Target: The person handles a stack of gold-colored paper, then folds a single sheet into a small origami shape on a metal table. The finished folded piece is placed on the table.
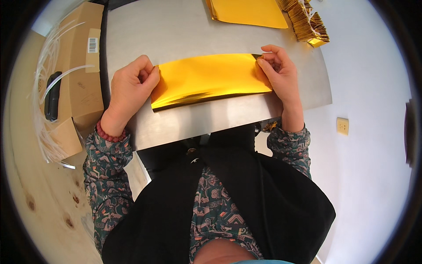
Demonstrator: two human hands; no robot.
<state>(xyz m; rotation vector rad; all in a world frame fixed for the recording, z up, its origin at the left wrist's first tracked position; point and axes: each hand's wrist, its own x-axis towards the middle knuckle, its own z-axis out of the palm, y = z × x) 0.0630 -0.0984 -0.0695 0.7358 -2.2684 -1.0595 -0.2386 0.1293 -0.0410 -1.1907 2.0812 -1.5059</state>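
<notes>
A shiny gold foil sheet (211,77), wide and folded into a strip, stretches between my two hands just above the metal tabletop. My left hand (134,83) pinches its left end between thumb and curled fingers. At the far right corner, my right hand (281,72) grips the strip with thumb and index finger, and its other fingers are bent. A dark underside shows at that corner and along the near edge.
More gold foil sheets (248,13) lie stacked at the table's far side. Beside them is a bundle of folded gold pieces (307,24) tied with white string. On the left stands a cardboard box (81,83) with clear plastic strips (41,101) and a black object (52,96).
</notes>
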